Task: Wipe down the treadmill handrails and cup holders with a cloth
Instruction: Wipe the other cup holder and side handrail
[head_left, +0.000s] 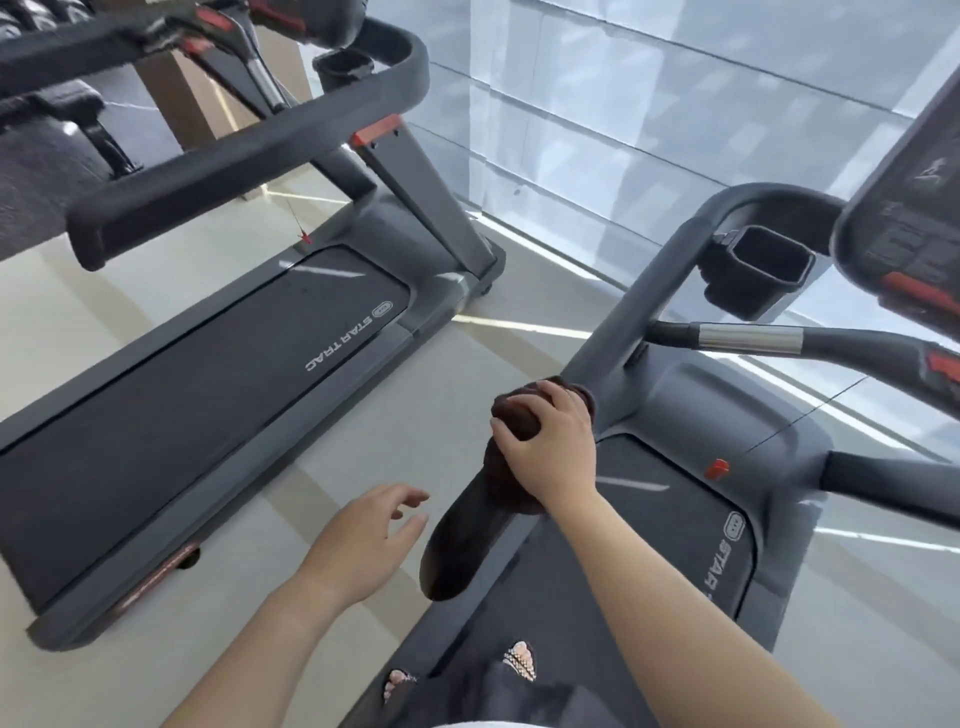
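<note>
Right hand (550, 447) has its fingers (511, 441) clamped over the dark cloth (514, 421), which is wrapped round the left handrail (462, 540) near its padded end. Left hand (363, 535) hangs loose beside it, holding nothing. I reckon wrapping all the way round and dragging slowly works best, then on to the cup holder (758, 270) further up.

A single wide-angle view from the person's head looks forward and steeply down. Both hands, left (363, 540) and right (550, 447), sit close at lower centre, with the handrail (462, 540) just below the lens. A second treadmill (197, 374) lies farther off at left; the console (904, 208) is cropped at the right edge.
</note>
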